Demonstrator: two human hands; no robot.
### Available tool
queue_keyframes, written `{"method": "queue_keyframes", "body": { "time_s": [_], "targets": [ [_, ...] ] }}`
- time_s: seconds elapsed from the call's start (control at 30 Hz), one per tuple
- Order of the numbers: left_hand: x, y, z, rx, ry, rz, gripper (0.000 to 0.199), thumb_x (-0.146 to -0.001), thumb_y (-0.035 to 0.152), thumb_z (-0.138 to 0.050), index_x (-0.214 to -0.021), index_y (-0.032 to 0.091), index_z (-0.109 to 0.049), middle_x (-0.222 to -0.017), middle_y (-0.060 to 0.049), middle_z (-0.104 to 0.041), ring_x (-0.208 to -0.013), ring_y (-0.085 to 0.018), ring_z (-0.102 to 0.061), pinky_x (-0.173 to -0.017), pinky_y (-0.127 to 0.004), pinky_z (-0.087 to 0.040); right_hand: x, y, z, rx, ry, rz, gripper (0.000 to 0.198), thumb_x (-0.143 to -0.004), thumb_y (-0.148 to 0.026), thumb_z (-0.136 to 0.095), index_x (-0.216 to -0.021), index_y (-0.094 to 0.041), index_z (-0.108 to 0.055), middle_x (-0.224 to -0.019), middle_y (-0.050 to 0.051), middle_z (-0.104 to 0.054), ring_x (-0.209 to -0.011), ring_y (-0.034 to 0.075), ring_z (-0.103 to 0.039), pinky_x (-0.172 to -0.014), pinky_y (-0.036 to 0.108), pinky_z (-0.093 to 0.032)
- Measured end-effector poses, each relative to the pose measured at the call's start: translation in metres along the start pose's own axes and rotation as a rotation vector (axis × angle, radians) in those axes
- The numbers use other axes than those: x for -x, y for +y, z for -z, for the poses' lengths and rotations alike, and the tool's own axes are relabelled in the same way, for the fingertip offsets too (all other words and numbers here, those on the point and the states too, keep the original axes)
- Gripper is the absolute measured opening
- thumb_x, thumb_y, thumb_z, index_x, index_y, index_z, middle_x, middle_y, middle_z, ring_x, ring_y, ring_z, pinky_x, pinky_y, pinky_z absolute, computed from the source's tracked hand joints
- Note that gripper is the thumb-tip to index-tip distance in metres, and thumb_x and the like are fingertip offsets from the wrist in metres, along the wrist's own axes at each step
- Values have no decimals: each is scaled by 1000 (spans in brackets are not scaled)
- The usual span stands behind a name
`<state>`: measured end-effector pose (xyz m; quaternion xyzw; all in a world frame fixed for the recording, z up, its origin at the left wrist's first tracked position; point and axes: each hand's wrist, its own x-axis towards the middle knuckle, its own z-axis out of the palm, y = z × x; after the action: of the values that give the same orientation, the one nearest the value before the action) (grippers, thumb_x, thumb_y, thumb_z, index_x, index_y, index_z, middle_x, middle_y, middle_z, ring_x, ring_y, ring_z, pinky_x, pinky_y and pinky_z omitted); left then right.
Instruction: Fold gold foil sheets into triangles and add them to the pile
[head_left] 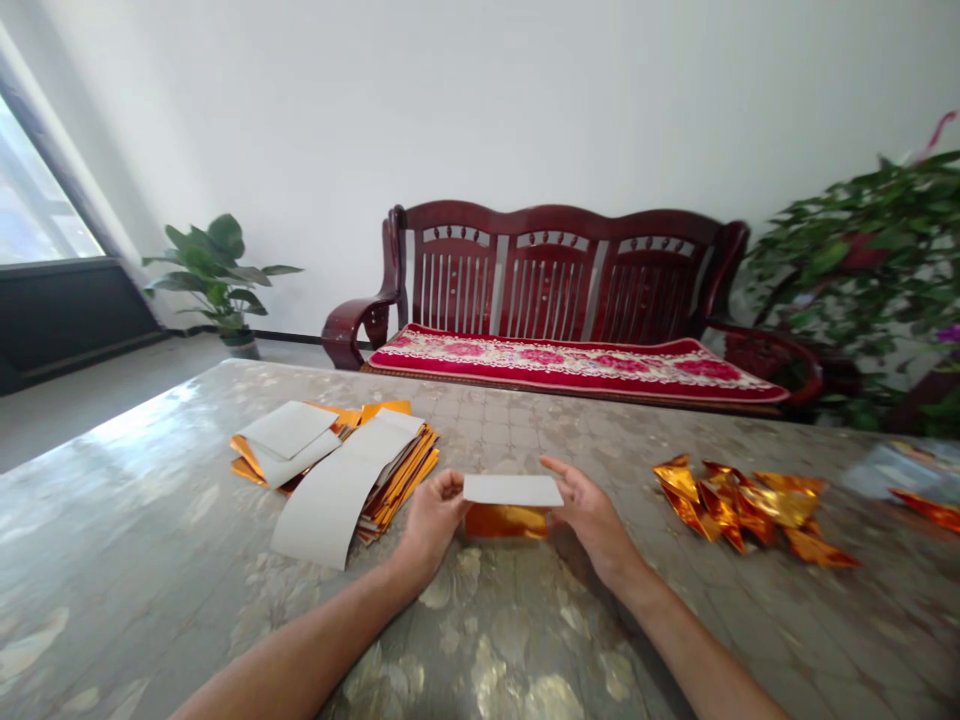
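Between my two hands is a sheet of gold foil paper (514, 490), pale on its upper face, with a shiny gold part showing below its near edge. My left hand (435, 515) is closed in a pinch on the left end of the sheet. At the right end, my right hand (596, 515) grips it between thumb and fingers, one finger stretching out past the far edge. To the left lies a loose stack of foil paper sheets (337, 480), some pale side up, others showing gold edges. Several folded gold foil pieces (739, 500) form a small pile to the right.
A patterned cover lies on the table (187, 600). Clear plastic wrapping (900, 465) sits at the right edge beside another gold piece (930, 510). Beyond the table stands a dark red wooden bench (551, 280), with potted plants (217, 265) on both sides.
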<state>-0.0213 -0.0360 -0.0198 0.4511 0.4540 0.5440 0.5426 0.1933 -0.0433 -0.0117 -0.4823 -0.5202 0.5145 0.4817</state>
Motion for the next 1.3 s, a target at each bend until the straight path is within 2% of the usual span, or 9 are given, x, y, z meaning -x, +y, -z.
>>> {"method": "queue_keyframes", "body": {
  "time_s": [0.17,0.33,0.57,0.67,0.73,0.87,0.97,1.07,1.3],
  "targets": [
    [-1,7,1,112,88,6,34,-61,40,-80,-75,15,-62,-62,4,-60,-53,-8,-51,-51,-18,-39,4,-4,-11,-118,-303,-12,64,-72,-50,-80,-124,-21,-58,-114,10,-72,-100,25,-68,-87,37,-52],
    [1,3,-4,166,67,28,34,-64,40,-80,-76,16,-59,-63,4,-58,-53,-8,-52,-52,-18,-41,11,-5,-36,-122,-317,80,53,-72,-49,-79,-114,-20,-64,-116,11,-71,-104,27,-67,-97,43,-48],
    [2,-2,-4,47,-17,47,45,-67,44,-78,-95,15,-59,-82,-4,-67,-67,-14,-63,-55,-20,-45,8,-2,-31,148,164,24,43,-76,-54,-67,-92,-15,-69,-87,9,-75,-78,26,-67,-66,33,-50],
    [-1,-2,1,-118,113,-99,57,-68,37,-77,-115,15,-54,-99,-6,-65,-70,-12,-61,-63,-24,-49,6,-3,-13,456,474,180,29,-79,-47,-62,-88,-19,-66,-78,6,-72,-72,23,-63,-65,32,-46],
    [0,-4,3,-243,147,-200,59,-72,32,-73,-124,16,-49,-108,-7,-61,-65,-9,-57,-64,-25,-50,7,-5,-5,773,557,383,14,-82,-35,-59,-82,-22,-64,-74,4,-68,-73,22,-60,-70,31,-43],
    [10,-13,4,-410,-32,-424,67,-77,17,-63,-138,23,-36,-131,-10,-49,-85,-13,-64,-71,-28,-56,15,-7,-5,1221,385,746,16,-79,-9,-52,-78,-22,-62,-76,4,-65,-81,21,-55,-77,32,-36],
    [21,-13,5,-619,-229,-591,78,-74,6,-61,-143,29,-34,-142,-10,-41,-111,-19,-59,-89,-34,-55,18,-7,-14,1386,274,850,17,-84,-9,-54,-75,-22,-61,-74,3,-62,-81,21,-51,-76,34,-33],
    [28,-5,7,-859,-281,-697,74,-73,6,-65,-140,28,-43,-147,-10,-38,-128,-26,-48,-106,-43,-46,20,-6,-22,1470,226,878,17,-88,-14,-55,-74,-22,-59,-74,4,-60,-82,22,-49,-77,36,-32],
    [6,-9,15,-961,-315,-728,25,-91,10,-51,-92,23,-72,-112,-6,-66,-108,-20,-58,-94,-33,-50,21,-2,-30,1397,72,890,15,-87,-11,-54,-80,-21,-62,-84,5,-64,-91,23,-51,-87,37,-35]
  ]
}}
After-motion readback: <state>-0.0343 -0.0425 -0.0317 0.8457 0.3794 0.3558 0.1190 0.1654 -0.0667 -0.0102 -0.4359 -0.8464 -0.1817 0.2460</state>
